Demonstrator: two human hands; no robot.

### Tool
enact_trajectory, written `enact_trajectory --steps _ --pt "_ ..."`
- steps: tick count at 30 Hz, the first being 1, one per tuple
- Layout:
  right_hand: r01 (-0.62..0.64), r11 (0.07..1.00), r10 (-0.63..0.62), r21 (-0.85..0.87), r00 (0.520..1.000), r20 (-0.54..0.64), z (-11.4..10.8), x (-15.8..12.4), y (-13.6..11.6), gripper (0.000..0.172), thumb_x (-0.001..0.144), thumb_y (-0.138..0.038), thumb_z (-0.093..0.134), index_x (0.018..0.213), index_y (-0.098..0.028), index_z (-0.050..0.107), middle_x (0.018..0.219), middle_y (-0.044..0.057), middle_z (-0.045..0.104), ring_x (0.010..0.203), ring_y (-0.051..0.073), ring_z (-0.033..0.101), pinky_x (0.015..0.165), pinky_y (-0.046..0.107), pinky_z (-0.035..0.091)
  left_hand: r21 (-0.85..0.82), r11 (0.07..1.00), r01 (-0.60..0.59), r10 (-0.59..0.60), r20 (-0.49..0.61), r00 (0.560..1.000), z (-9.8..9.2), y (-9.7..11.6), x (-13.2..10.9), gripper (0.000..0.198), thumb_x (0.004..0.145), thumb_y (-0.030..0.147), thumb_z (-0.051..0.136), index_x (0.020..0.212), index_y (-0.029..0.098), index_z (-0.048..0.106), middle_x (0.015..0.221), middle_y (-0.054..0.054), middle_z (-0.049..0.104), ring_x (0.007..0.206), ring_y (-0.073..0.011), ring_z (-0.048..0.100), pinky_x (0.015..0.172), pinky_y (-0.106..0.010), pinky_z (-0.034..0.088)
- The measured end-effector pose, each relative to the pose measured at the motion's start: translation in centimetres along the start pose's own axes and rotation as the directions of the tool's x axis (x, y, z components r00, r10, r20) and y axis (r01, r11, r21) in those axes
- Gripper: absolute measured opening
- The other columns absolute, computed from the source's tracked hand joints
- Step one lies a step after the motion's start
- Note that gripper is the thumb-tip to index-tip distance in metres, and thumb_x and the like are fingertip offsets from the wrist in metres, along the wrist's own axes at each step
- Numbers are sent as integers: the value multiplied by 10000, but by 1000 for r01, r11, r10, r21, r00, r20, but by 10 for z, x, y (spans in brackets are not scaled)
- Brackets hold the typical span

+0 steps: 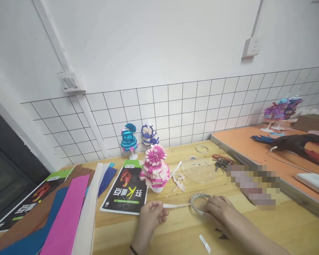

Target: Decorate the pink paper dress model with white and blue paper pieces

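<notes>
Tape roll: I have the pale tape roll [192, 205] low and right of centre on my feed, in front of the pink paper tree, between the two hands; can't tell if it touches the table.
Tape look: thin ring, wide open middle, greyish rim; a whitish strip [177, 205] runs from its left side, nearly straight and level.
Left hand: I see the left hand [154, 214] reaching up from the bottom edge, fingers bent, strip's end pinched at thumb and fingertips; dark band [133, 249] on wrist.
Right hand: right hand [223, 212] comes in from lower right, back upward, fingers curled onto the roll's right edge, gripping it.
Paper tree: pink-and-cream paper tree [155, 168], upright, pleated rosette near top.
Around: dark-covered booklet [122, 198] left of tree; paper scraps [179, 182] and clear disc [198, 171] right of it; loose white strip [204, 244] nearer me.
Left side: magenta sheet [66, 212] among other coloured papers.
Back: teal paper tree [129, 140] by the wall.
Surface: wooden table [180, 233]; orange tabletop [239, 141] adjoining at right.
</notes>
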State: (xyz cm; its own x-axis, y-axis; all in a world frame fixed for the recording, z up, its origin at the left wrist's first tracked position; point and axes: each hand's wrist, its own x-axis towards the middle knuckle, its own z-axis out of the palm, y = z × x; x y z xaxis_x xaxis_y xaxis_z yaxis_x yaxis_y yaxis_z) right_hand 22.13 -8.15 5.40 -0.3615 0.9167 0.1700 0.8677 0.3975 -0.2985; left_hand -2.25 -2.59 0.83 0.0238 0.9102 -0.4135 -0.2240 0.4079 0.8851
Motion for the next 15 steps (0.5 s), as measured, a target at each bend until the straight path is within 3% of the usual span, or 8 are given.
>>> enact_trajectory --steps 3,5,11,15 --pt "17 1000 -17 11 999 29 7 7 0 254 893 -255 334 715 -205 509 749 25 569 743 174 494 701 333 348 -1 1000 11 -11 -67 998 5 -4 8 351 495 224 736 736 163 489 533 22 597 476 -144 604 434 -225 440" --pt "39 999 -39 -1 999 21 12 11 -4 250 889 -260 344 713 -206 512 749 27 563 756 179 489 702 334 349 2 1000 -12 12 -51 999 6 -6 9 373 480 211 729 743 171 467 527 44 579 450 -140 593 397 -215 421" --pt "114 990 -113 81 993 -26 31 37 -25 147 852 -188 388 855 -219 531 869 37 562 849 182 477 743 322 341 35 998 -60 60 4 998 3 -7 4 434 450 293 728 767 176 456 476 63 549 384 -118 543 327 -188 358" --pt "123 983 -121 136 992 -20 49 56 -34 170 761 -159 480 893 -236 555 872 24 587 850 189 486 746 319 331 69 995 -70 69 26 997 0 -6 3 448 453 346 723 773 165 467 448 63 536 344 -99 504 316 -187 348"
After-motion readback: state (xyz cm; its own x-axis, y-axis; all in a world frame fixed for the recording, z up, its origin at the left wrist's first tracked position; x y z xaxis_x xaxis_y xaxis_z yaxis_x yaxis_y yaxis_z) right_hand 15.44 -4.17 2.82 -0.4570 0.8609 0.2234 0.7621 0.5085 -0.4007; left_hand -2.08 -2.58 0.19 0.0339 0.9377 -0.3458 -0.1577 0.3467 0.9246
